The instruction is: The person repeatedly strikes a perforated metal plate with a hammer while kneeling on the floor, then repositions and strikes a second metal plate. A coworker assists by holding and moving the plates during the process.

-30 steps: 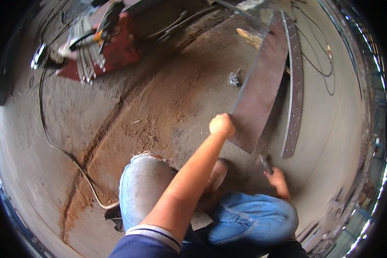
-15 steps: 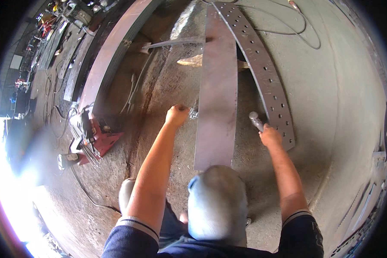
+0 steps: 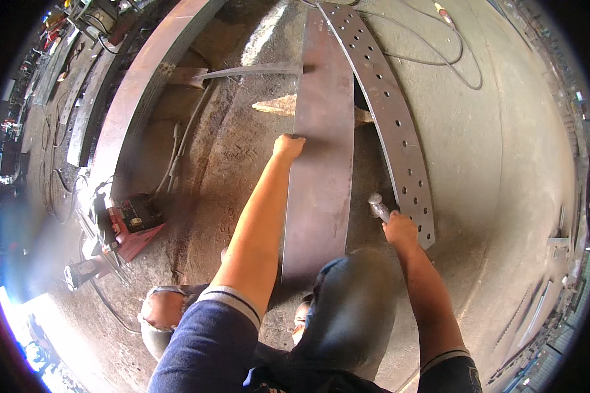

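A long flat steel plate runs away from me, between my hands. At its left edge my left hand is closed, its knuckles over the edge. A small dark bit shows by its fingertips, too small to name. In my right hand, wrapped round the handle, is a metal hammer with a rounded head. The hammer is raised just right of the plate, near a second steel plate drilled with several holes, which slants off to the right.
A wooden block lies under the plates, with a thin curved bar beyond it. Long stacked steel plates stand at the left. Nearer is a red tool tray. A cable loops at the far right.
My left hand has moved forward and right onto the plate's edge. My right hand has drawn back slightly with the hammer. My knees have shifted, and the view has moved.
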`<state>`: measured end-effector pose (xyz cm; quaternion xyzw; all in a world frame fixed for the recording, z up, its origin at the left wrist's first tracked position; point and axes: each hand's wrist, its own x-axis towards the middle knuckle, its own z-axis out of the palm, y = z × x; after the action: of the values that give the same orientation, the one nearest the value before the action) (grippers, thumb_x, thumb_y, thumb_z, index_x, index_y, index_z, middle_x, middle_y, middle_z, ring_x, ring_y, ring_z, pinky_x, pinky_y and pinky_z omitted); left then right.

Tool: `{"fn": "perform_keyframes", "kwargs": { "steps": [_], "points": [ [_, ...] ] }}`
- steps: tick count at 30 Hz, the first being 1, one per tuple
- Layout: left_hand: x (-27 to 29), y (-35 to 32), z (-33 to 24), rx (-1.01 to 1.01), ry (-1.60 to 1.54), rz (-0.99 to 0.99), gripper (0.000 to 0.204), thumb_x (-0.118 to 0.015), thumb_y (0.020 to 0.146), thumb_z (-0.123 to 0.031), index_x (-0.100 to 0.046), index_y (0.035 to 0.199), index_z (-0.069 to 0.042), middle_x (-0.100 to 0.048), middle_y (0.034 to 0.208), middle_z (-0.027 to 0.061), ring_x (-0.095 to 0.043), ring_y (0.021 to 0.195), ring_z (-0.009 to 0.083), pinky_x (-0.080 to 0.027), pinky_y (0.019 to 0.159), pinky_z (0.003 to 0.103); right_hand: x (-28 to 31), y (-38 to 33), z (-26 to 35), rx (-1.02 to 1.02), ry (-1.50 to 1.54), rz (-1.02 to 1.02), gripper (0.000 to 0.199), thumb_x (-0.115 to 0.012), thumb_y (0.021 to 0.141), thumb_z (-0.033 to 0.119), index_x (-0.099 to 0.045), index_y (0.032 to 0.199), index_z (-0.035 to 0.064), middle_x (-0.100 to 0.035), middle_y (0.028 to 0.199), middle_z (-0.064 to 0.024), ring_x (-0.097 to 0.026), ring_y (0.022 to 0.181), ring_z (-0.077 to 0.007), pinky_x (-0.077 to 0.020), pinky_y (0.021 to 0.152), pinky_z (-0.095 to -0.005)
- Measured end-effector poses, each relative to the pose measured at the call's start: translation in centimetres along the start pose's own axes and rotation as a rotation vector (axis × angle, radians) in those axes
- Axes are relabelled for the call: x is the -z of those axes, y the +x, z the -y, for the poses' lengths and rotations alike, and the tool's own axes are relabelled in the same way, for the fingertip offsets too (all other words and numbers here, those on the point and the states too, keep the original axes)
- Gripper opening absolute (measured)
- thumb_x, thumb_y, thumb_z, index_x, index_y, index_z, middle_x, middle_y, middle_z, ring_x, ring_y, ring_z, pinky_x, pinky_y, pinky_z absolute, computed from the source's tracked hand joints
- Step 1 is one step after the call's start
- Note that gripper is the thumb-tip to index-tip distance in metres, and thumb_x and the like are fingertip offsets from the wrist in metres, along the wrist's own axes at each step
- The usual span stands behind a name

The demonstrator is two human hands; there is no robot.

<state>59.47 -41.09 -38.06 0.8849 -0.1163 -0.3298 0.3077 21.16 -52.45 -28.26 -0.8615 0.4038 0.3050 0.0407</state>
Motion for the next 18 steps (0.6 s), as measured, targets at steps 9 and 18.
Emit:
{"fn": "perform_keyframes", "kwargs": {
  "steps": [9,18],
  "points": [
    [0.0,0.1,-2.3,0.197,0.073,-0.139,0.035,-0.069,0.072,-0.024,-0.077,0.099,-0.003,-0.074,0.105,0.0204,-0.072,0.103,0.033,-0.056,0.092,0.039,1.1,-0.1,1.2,-0.026,-0.096,0.003,0.039,-0.068,0.092,0.036,-0.063,0.11,0.0025,-0.073,0.101,-0.0167,-0.073,0.094,-0.0347,-0.0572,0.081,-0.0463],
    [-0.4,0.3,-1.1,0.006,-0.02,-0.107,0.036,-0.059,0.073,-0.012,-0.076,0.104,-0.002,-0.073,0.104,0.0239,-0.071,0.102,0.0378,-0.055,0.092,0.041,0.1,1.0,1.1,-0.036,-0.027,0.052,0.038,-0.064,0.093,0.032,-0.065,0.115,0.0008,-0.073,0.107,-0.0179,-0.073,0.098,-0.0327,-0.0579,0.084,-0.0445]
  ]
}}
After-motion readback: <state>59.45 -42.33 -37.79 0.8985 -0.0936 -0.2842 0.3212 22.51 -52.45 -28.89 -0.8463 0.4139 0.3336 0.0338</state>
